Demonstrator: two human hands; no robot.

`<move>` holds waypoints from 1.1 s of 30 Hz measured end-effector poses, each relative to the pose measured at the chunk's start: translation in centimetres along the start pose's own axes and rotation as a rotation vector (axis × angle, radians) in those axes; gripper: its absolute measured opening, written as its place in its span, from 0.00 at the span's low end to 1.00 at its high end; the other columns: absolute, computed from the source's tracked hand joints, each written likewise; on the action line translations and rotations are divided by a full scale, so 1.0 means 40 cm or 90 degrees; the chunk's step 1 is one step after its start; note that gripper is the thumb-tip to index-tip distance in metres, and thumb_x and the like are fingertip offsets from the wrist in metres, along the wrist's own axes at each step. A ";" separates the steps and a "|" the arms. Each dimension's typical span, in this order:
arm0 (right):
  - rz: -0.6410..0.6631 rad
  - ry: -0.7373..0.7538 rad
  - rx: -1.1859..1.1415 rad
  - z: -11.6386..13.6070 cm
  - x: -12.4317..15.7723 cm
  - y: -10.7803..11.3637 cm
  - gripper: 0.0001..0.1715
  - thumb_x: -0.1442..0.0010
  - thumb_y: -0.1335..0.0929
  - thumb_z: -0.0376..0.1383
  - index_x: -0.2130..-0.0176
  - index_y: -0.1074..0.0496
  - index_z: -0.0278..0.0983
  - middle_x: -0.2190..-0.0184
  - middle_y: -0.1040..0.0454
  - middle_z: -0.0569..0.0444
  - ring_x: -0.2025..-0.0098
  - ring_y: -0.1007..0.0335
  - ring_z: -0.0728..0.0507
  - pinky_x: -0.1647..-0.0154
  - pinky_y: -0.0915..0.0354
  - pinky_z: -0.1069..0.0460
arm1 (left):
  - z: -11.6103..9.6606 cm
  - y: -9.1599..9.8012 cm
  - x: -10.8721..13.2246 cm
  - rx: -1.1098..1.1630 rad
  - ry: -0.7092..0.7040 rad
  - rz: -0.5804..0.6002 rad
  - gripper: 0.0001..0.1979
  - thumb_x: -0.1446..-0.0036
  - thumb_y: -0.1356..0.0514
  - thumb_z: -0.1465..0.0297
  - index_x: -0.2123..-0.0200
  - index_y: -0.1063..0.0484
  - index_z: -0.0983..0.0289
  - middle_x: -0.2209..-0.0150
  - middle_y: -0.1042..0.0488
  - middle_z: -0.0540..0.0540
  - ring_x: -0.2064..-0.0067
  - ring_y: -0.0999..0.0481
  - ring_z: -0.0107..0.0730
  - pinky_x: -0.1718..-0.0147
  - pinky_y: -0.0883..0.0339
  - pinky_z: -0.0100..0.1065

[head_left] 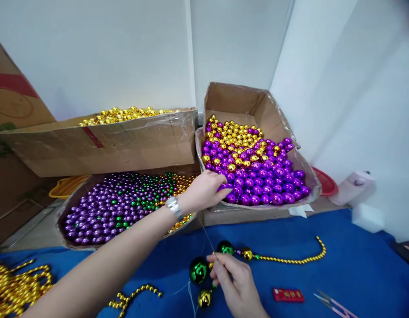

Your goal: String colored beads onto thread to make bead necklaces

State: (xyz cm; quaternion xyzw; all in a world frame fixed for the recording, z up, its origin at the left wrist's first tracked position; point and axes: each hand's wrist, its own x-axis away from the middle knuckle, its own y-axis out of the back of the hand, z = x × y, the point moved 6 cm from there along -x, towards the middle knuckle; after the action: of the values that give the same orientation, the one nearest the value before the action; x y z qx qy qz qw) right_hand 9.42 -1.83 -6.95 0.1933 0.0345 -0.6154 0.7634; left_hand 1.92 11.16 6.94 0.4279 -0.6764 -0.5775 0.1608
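Observation:
My left hand (209,190), with a silver watch (173,207) on its wrist, reaches to the near left edge of a box of shiny purple beads (257,187). Its thumb and forefinger are apart at the beads; the other fingertips are hidden. Below it, my right hand (237,282) pinches a thin, needle-like wire (208,236) that slants up to the left. Around the right fingertips lie a large green bead (198,270), a second green bead (225,247) and a gold bead (204,298). Pale thread (190,291) trails beside them.
Smaller purple, green and gold beads fill a lower left box (91,221). Gold beads (124,115) top the box above. On the blue cloth (350,251) lie a gold bead string (290,260), a red packet (288,295), thread snips (333,304) and piled gold strands (18,287).

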 end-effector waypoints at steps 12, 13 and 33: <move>-0.033 0.033 0.013 0.012 0.008 0.021 0.17 0.35 0.40 0.39 0.57 0.25 0.38 0.74 0.26 0.53 0.73 0.29 0.49 0.74 0.32 0.59 | 0.001 -0.071 -0.038 -0.062 -0.080 0.106 0.11 0.46 0.44 0.69 0.60 0.29 0.66 0.61 0.29 0.61 0.61 0.29 0.40 0.56 0.37 0.44; -0.036 0.037 0.018 0.014 0.009 0.025 0.16 0.35 0.40 0.39 0.57 0.25 0.39 0.74 0.27 0.53 0.74 0.29 0.49 0.74 0.32 0.59 | -0.004 -0.046 -0.011 -0.007 -0.076 0.063 0.12 0.43 0.45 0.69 0.57 0.30 0.66 0.59 0.30 0.61 0.59 0.29 0.38 0.56 0.37 0.41; 0.065 0.191 0.219 0.009 0.034 0.004 0.18 0.36 0.39 0.29 0.48 0.32 0.37 0.63 0.24 0.50 0.60 0.26 0.46 0.58 0.30 0.54 | 0.161 -0.035 0.434 0.688 0.343 -0.234 0.19 0.52 0.33 0.72 0.55 0.27 0.63 0.57 0.26 0.55 0.57 0.28 0.30 0.57 0.35 0.29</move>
State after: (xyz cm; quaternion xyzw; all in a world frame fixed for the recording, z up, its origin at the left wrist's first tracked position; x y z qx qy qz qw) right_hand 9.81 -3.19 -6.98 0.4113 0.0323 -0.5375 0.7355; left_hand -12.20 2.09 -0.95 0.6881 -0.7241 -0.0444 -0.0153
